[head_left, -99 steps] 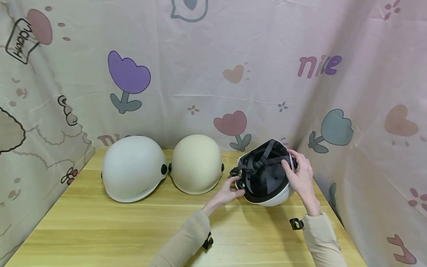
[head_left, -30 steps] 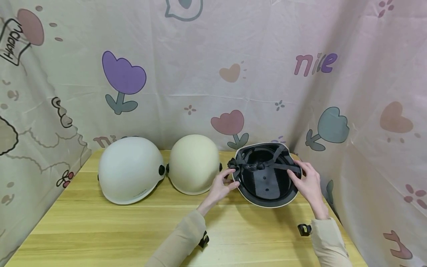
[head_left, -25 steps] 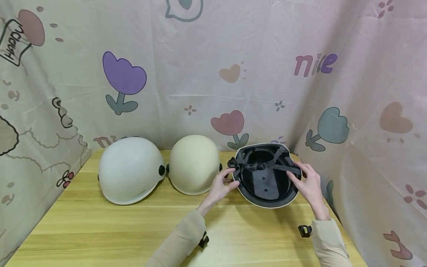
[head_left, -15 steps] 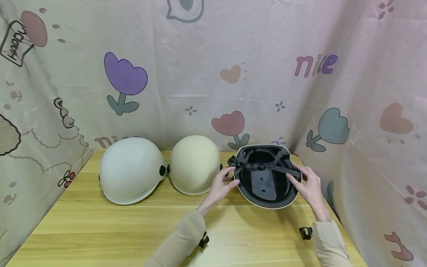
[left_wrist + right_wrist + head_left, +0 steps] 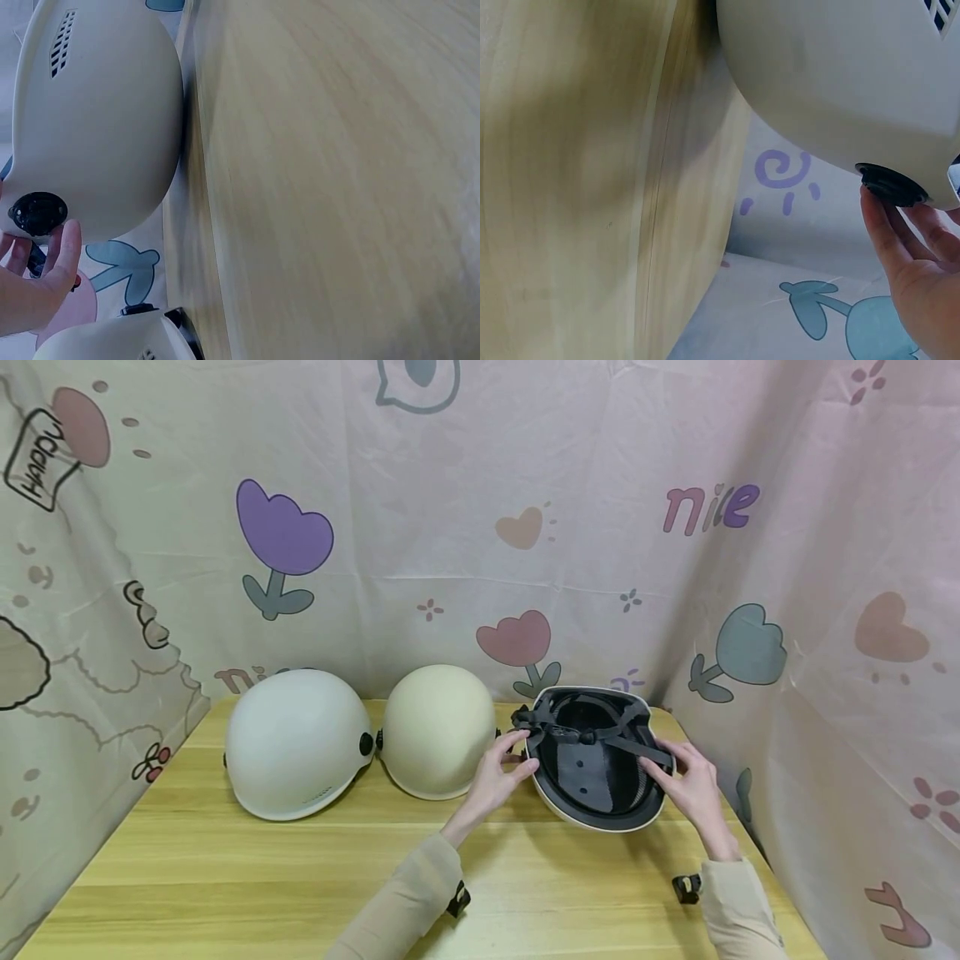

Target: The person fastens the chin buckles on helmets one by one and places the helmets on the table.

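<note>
In the head view a helmet lies crown-down at the right of the table, its black padded inside and chin straps turned up toward me. My left hand grips its left edge between thumb and fingers. On the opposite edge, my right hand holds it with the thumb at the rim. The left wrist view shows the off-white shell with a black side knob at my fingertips. A second black knob meets my fingers in the right wrist view. Whether the crown touches the table is unclear.
A large white helmet and a smaller cream helmet sit crown-up side by side to the left on the wooden table. A printed curtain hangs behind and along both sides.
Over the span, the helmet has turned and tilted from facing left until its inside faces me more squarely. In the last second it has tipped slightly and shifted a little left; both hands keep holding it.
</note>
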`<state>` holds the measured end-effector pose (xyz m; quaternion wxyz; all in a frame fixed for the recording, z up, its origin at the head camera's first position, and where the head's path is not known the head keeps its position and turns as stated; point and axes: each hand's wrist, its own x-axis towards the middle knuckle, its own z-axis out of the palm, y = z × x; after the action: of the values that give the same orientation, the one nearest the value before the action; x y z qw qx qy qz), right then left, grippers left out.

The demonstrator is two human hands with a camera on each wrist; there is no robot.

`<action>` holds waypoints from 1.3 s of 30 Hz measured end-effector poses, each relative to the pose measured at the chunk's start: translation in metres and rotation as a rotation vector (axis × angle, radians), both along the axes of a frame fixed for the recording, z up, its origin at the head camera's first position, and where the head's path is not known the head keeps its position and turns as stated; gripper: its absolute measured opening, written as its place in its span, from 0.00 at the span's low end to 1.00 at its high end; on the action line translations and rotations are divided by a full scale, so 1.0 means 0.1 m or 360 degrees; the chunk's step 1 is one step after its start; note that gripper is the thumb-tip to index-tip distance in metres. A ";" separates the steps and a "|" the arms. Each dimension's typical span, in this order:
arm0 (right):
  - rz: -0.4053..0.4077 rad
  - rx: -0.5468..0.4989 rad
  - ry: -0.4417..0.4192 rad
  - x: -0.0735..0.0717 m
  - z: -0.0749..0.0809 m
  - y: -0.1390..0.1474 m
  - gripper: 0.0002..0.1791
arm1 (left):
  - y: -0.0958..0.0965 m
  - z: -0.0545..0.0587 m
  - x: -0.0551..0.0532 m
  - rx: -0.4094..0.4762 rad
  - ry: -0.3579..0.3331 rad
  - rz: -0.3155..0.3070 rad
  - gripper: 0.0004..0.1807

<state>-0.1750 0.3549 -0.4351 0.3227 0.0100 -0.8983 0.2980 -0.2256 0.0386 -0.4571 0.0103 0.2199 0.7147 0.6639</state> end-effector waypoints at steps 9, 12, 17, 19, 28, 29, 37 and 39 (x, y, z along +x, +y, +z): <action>0.0041 0.0009 -0.0018 0.00 0.00 0.01 0.23 | -0.02 0.02 0.00 -0.0039 -0.0004 -0.0002 0.28; 0.0078 0.0006 -0.0046 0.00 0.01 0.02 0.24 | -0.02 0.02 0.01 -0.0035 -0.0006 -0.0006 0.28; 0.0110 0.0041 -0.0055 0.00 0.04 0.03 0.26 | -0.02 0.01 0.02 -0.0051 -0.0003 0.0001 0.28; 0.0126 0.0051 -0.0056 0.00 0.06 0.03 0.27 | -0.02 0.01 0.02 -0.0058 -0.0003 0.0002 0.28; 0.0220 0.0104 -0.0064 -0.06 0.24 -0.05 0.25 | -0.02 0.01 0.02 -0.0050 0.0030 0.0012 0.29; 0.0232 0.0115 -0.0062 -0.07 0.26 -0.07 0.25 | -0.02 0.01 0.02 -0.0050 0.0031 0.0013 0.29; 0.0392 0.0260 -0.0125 -0.15 0.48 -0.18 0.24 | -0.03 0.02 0.02 -0.0061 0.0049 0.0024 0.28; 0.0434 0.0297 -0.0166 -0.17 0.54 -0.21 0.24 | -0.03 0.02 0.02 -0.0057 0.0055 0.0022 0.29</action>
<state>-0.1919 0.3339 -0.3813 0.2299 0.1463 -0.9279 0.2544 -0.2235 0.0361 -0.4549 -0.0028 0.2263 0.7281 0.6471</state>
